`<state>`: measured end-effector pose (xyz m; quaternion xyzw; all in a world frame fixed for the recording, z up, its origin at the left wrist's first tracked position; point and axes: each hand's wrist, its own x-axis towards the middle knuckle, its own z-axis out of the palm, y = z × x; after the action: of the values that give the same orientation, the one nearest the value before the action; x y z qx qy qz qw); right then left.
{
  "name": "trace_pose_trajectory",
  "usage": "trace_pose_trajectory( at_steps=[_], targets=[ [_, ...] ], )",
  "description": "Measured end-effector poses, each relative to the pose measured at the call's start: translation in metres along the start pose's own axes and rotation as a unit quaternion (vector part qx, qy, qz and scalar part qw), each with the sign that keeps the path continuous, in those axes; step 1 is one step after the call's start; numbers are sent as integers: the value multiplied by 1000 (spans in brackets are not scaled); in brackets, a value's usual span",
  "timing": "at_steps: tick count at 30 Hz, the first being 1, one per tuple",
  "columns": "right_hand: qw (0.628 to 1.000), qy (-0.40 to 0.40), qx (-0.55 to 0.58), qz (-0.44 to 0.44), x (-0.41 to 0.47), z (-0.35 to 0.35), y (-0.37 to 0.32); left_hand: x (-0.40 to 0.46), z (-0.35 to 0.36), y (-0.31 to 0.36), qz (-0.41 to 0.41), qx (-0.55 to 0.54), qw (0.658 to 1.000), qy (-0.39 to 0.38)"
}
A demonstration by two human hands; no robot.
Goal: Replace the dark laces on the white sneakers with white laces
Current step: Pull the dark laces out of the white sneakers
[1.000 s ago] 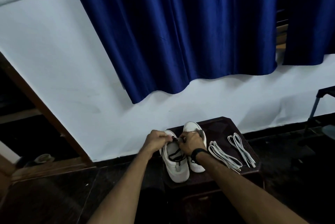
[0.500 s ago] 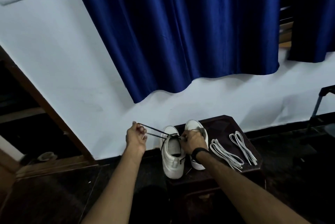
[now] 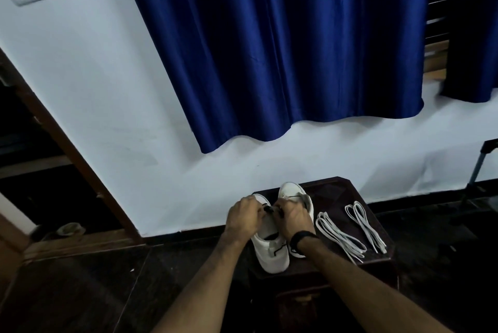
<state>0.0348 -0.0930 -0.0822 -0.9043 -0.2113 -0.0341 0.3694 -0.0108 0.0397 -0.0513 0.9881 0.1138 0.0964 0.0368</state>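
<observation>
A blue curtain hangs on the wall behind a dark wooden stool. On the stool stand two white sneakers: the left sneaker at the stool's left edge, the right sneaker just beside it. Two white laces lie folded on the stool's right half. Your left hand and right hand meet over the left sneaker, fingers curled, pinching its dark lace.
</observation>
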Motion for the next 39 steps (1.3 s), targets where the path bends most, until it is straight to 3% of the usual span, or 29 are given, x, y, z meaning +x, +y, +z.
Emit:
trace_pose_trajectory(
  at_steps=[2,4,6,8,10,12,14,17,19,24,26,28,30,31,33,34,36,39],
  targets=[
    [1000,8,3,-3,-1,1,1,-1,4,0,-32,-58,995,73],
    [1000,17,7,-10,-3,3,3,-2,0,-3,-99,-176,965,169],
    [999,25,11,-17,-4,6,4,0,-10,-11,-186,-268,907,265],
    [999,31,7,-15,-3,8,4,3,-23,-29,-299,-351,821,337],
    [999,26,-6,-22,-5,9,3,4,-28,-51,-417,-382,761,318],
    [999,13,-47,-23,-7,9,0,-2,-23,-64,-483,-363,765,221],
    [992,19,-112,-48,-6,10,-3,-11,-15,-61,-483,-362,776,181],
    [952,21,-246,-182,5,10,-9,-23,2,-31,-360,-369,842,157],
    [928,-32,-273,-250,15,6,-13,-35,16,-11,-276,-329,896,115],
    [926,-91,-265,-254,32,1,-17,-53,38,15,-218,-206,941,155],
    [960,-66,-185,-199,33,-2,-19,-56,44,18,-218,-172,941,192],
    [1000,20,5,-15,34,-10,-23,-59,46,22,-215,-150,942,211],
    [976,63,147,151,42,-17,-13,-59,46,25,-217,-147,942,208],
    [967,60,168,179,42,-19,-9,-58,46,26,-216,-148,943,206],
    [989,26,86,114,41,-22,-5,-55,48,26,-215,-144,945,198],
    [1000,4,-16,18,40,-23,-6,-54,48,26,-216,-141,947,191],
    [969,-44,-167,-176,41,-21,-13,-52,49,26,-215,-135,950,181],
    [900,-152,-273,-302,42,-19,-31,-53,51,24,-212,-138,949,188]
  ],
)
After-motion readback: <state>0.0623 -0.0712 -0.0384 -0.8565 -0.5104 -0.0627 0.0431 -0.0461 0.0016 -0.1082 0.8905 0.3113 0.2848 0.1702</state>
